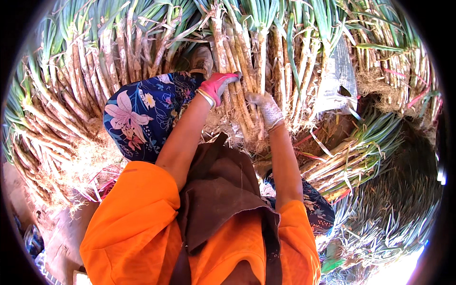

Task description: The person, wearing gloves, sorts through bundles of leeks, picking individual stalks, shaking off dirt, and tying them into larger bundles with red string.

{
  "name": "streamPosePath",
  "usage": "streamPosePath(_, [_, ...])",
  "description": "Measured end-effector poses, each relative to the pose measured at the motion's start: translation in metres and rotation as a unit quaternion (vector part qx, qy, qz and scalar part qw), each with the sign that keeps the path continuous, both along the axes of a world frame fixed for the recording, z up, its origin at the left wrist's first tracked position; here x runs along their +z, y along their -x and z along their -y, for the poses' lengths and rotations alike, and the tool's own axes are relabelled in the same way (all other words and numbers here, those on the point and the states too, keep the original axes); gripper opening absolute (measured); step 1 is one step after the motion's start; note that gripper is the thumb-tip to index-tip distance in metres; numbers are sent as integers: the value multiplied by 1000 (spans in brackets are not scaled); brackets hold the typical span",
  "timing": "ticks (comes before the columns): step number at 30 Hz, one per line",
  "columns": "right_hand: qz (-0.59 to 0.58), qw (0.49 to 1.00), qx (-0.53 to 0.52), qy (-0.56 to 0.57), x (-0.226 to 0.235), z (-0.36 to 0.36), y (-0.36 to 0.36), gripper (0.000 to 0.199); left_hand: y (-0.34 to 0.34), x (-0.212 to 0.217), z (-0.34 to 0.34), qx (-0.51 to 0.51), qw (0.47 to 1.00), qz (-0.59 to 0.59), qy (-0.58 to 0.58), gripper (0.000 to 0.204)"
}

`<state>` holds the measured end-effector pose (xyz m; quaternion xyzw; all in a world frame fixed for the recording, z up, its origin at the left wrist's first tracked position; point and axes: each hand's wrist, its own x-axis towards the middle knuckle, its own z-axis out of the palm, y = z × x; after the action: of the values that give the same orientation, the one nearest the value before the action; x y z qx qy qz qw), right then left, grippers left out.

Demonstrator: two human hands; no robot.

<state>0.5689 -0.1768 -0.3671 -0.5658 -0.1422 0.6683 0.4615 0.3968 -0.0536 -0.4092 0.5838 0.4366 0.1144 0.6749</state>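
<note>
In front of me stands a bunch of long green onions (242, 85), with green leaves at the far end and pale, soil-stained stalks and roots toward me. My left hand (220, 88), in a pink glove with a pale cuff, closes on the bunch's left side, thumb over the stalks. Against its right side, lower down, is my right hand (267, 109) in a whitish knit glove, fingers curled on the stalks. Some fingers of both hands are hidden by stalks.
More green onions lean in rows at the left (61, 114) and far right (403, 80). A tied bundle (354, 152) lies to my right, beside a heap of leaves (384, 213). A grey-white sheet (337, 80) hangs between the stalks. My floral-covered knee (137, 114) is left of the bunch.
</note>
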Motion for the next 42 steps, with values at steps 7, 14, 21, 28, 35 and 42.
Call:
streamPosePath(7, [113,991,69,4,22,-4,-1,44,-28,42,22,204,960,15,190,54])
streamPosePath(14, [43,996,-33,-70,99,18,-29,55,6,-2,23,405,864,187,232,34])
streamPosePath(21, [131,991,6,32,57,63,-7,37,-5,-58,76,347,916,-192,-58,71])
streamPosePath(28, [169,981,97,1,110,49,26,49,-23,59,70,290,769,435,368,46])
streamPosePath(35, [224,965,72,-115,250,96,20,79,-17,206,94,59,788,486,374,45])
streamPosePath(42, [171,965,-142,-137,275,159,13,65,-59,212,124,38,737,596,-317,32])
